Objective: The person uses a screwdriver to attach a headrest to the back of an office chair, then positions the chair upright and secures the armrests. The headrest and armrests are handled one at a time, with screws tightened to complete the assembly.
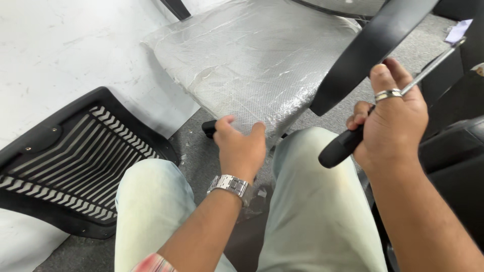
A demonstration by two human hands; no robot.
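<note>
Nearest to the camera are the person's two knees in pale trousers (312, 211), and both forearms reach forward over them. The left hand (241, 146) has a metal watch (231, 185) on the wrist. Its fingers are half open and a little curled, and they hold nothing; the fingertips are at the front edge of the seat cushion (252, 55), but I cannot tell if they touch it. The right hand (390, 118) is raised higher, at the right side. Its fingers are closed around the black handle of a screwdriver (348, 143), and a ring is on one finger. The thin metal shaft of the tool goes up and to the right, away from the hand.

Just behind the right hand a black armrest (373, 45) slants up to the top edge. The seat cushion, wrapped in clear plastic, lies tilted in the middle, beyond both hands. At the left a black chair back (75, 166) with narrow slots lies flat, partly on a white sheet (60, 50). The floor (196, 151) between these things is a grey carpet with small scraps on it.
</note>
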